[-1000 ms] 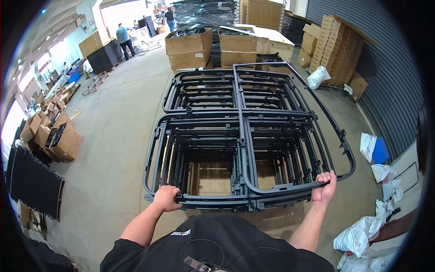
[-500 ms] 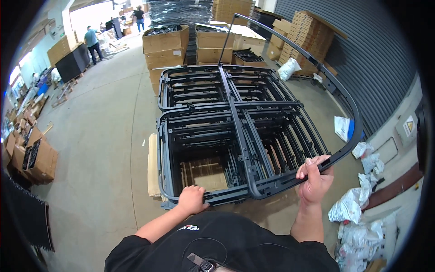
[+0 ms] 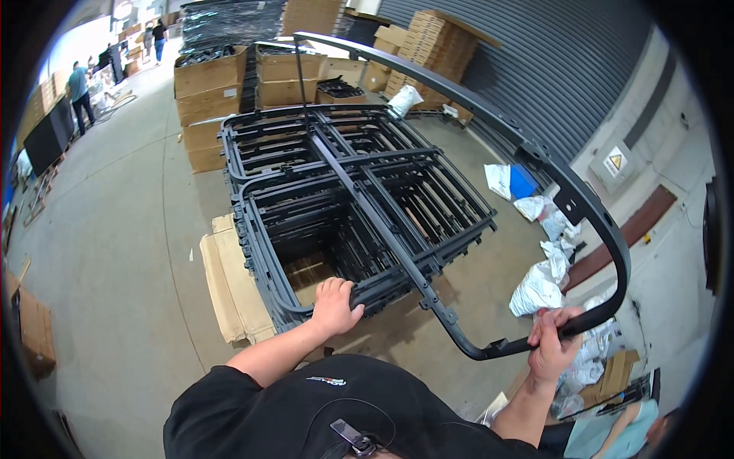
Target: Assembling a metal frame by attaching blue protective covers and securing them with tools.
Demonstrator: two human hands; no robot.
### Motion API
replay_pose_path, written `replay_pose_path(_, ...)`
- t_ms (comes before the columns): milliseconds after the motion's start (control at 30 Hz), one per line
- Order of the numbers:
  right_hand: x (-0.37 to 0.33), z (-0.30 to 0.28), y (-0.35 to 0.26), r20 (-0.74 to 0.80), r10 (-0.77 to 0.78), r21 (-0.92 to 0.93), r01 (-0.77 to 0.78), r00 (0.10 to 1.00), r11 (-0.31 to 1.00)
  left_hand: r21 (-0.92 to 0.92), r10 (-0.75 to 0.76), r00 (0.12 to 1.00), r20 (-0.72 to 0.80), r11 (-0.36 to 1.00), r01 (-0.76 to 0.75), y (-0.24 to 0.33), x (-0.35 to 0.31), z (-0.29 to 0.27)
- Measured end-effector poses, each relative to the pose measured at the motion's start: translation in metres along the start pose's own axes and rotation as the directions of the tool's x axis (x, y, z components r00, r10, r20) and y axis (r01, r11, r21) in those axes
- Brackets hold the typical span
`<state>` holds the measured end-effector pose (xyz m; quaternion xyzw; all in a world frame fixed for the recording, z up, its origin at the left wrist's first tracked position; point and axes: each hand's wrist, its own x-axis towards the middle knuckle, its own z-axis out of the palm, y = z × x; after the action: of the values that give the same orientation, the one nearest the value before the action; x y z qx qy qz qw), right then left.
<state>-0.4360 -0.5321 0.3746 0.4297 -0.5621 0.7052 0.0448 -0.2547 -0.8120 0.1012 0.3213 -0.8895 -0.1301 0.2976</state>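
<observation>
My right hand [image 3: 552, 343] is closed round the near end of a black metal tube frame [image 3: 459, 340]. That loose frame is raised and tilted, its curved right side above the floor and a long straight bar reaching across the stack. Below it lies a stack of black metal frames [image 3: 264, 252] with rounded corners and crossbars. My left hand [image 3: 334, 307] is on the near edge of the stack, fingers bent over a rail and thumb toward me. The fingertips are hidden.
Flattened cardboard [image 3: 233, 283] lies at the stack's left. Cardboard boxes [image 3: 210, 84] stand behind it. White bags [image 3: 539, 287] line the right wall. A co-worker in a light green top [image 3: 608, 432] is close by at the lower right; another person [image 3: 79, 92] stands far left.
My right hand has moved the loose frame rightward, and its near corner now sticks out beyond the stack. The view has turned right, bringing the nearby co-worker into sight. My left hand stays on the stack.
</observation>
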Motion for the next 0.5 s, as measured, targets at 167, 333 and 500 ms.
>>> replay_pose_path(167, -0.081, -0.041, -0.062, -0.111, 0.088, 0.025, -0.085, 0.990, 0.996, -0.727, -0.028, 0.847, 0.530, 0.500, 0.471, 0.043, -0.032, 0.012)
replay_pose_path(333, -0.173, -0.088, -0.116, -0.265, 0.144, 0.050, -0.135, 0.954, 0.990, -0.433, 0.085, 0.534, 0.841, -0.484, 0.760, 0.105, -0.035, 0.044)
replay_pose_path(500, -0.271, -0.128, -0.183, -0.370, 0.179, 0.148, -0.132, 0.912, 0.980, -0.396, -0.161, 0.395, 0.904, -0.660, 0.638, 0.155, -0.083, 0.052)
